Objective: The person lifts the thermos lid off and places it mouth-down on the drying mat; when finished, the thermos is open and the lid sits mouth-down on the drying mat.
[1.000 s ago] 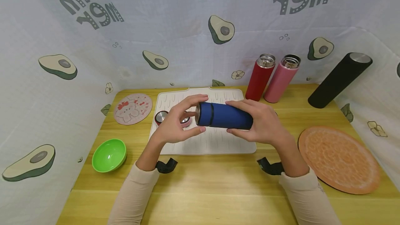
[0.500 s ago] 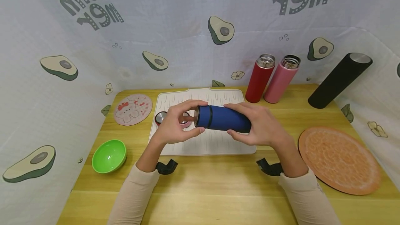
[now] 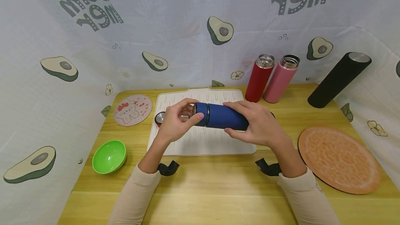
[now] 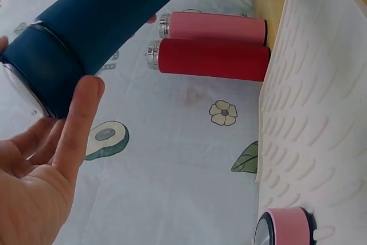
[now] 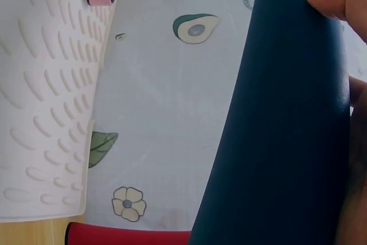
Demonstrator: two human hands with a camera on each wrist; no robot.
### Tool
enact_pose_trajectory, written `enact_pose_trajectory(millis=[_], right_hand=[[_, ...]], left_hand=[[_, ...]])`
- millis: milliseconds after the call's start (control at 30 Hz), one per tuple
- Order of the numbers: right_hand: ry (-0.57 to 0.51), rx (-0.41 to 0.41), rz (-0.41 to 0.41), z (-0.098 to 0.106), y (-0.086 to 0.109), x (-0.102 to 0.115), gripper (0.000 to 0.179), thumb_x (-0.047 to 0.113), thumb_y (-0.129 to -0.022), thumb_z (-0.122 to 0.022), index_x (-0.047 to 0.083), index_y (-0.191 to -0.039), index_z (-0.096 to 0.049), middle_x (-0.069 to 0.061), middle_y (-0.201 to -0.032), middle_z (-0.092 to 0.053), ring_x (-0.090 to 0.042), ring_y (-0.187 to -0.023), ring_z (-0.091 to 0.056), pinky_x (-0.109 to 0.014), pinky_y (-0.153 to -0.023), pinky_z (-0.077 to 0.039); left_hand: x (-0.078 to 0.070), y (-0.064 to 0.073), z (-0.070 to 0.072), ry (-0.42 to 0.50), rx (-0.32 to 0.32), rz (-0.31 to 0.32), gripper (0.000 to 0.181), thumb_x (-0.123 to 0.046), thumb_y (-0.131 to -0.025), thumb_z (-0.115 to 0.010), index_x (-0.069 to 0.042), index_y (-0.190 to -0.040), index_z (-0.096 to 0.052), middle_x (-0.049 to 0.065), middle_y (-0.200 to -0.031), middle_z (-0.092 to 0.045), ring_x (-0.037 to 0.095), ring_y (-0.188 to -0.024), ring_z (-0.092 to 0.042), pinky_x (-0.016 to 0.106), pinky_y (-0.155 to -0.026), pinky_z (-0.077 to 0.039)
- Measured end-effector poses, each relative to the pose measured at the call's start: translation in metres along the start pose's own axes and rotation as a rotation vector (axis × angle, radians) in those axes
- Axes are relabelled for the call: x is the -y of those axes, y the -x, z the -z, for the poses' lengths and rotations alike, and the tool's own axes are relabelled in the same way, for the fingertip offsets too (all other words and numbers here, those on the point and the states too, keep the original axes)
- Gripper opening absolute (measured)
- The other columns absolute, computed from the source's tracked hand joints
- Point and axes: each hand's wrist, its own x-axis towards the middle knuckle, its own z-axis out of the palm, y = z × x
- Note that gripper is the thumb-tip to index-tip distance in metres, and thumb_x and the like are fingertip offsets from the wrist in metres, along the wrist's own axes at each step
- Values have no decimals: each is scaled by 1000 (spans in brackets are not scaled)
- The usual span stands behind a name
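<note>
Evidently, at the far left a green bowl (image 3: 109, 156) was set on the table (image 3: 218, 197), and nothing could be seen inside it. Just beyond it, a round printed mat (image 3: 133, 110) was laid. Next, on the white ridged mat (image 3: 218, 143), a red cap (image 3: 159, 118) was seen, and a pink cap (image 4: 289, 226) was shown there by the left wrist view; both were parted from their bottles. Over that mat the blue bottle (image 3: 223, 116) was held up on its side, its top end to the left. Its blue cap (image 3: 201, 111) was pinched by the thumb and fingers of the left hand (image 3: 174, 122); a seam was shown between cap and body, so the cap was judged in place, though whether it was loose could not be told. The body was gripped by the right hand (image 3: 260, 122), apart from the left, and the contents were hidden. Farther right, the red bottle (image 3: 259, 79) and the pink bottle (image 3: 281, 81) were stood uncapped, but what they held could not be made out. Beyond these, a black bottle (image 3: 339, 81) was stood with its steel-topped end closed, near an orange round mat (image 3: 339, 159). Progress was thus judged as two bottles uncapped, the blue one in hand and the black one left.
</note>
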Motion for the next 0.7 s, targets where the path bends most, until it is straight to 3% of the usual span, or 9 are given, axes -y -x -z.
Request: enact_pose_trajectory(millis=[67, 133, 233, 300, 467, 700], right_hand=[[-2, -3, -4, 0, 0, 0, 75, 51, -75, -82, 23, -142, -61, -11, -126, -69, -30, -103, -67, -50, -82, -62], [-1, -11, -12, 0, 1, -1, 75, 51, -74, -82, 23, -141, -62, -11, -126, -69, -31, -103, -67, -50, -82, -62], [1, -25, -18, 0, 1, -2, 75, 49, -73, -83, 22, -141, -63, -12, -124, -70, -31, -102, -67, -51, -81, -62], [6, -33, -19, 1, 1, -3, 75, 49, -73, -83, 22, -140, -63, -12, -123, -70, -31, -100, -67, -50, -79, -62], [6, -32, -19, 3, 2, -5, 74, 49, -73, -84, 22, -139, -63, -11, -121, -70, -29, -98, -68, -48, -78, -62], [10, -24, -23, 2, 2, -5, 74, 49, -73, -84, 23, -140, -63, -11, -123, -70, -29, -98, -68, -49, -78, -62]], left_hand=[[0, 0, 0, 4, 19, -8, 71, -71, -88, -66, -19, -136, -63, 6, -113, -71, 18, -95, -73, 42, -83, -64], [1, -1, 0, 25, 59, -47, 70, -66, -89, -69, -24, -144, -56, 3, -130, -66, 18, -108, -71, 41, -89, -63], [0, -1, 3, 58, 128, -136, 73, -41, -90, -79, -26, -153, -47, -3, -153, -51, 18, -131, -58, 41, -103, -57], [-1, -1, 5, 74, 169, -198, 76, -22, -87, -83, -22, -154, -46, -3, -160, -43, 18, -142, -49, 43, -109, -52], [-1, -1, 7, 97, 230, -284, 67, 2, -85, -77, -11, -146, -54, 5, -162, -41, 20, -147, -44, 46, -110, -51], [0, -2, 8, 129, 216, -254, 65, 3, -86, -77, -11, -146, -56, 5, -153, -50, 20, -136, -53, 39, -101, -58]])
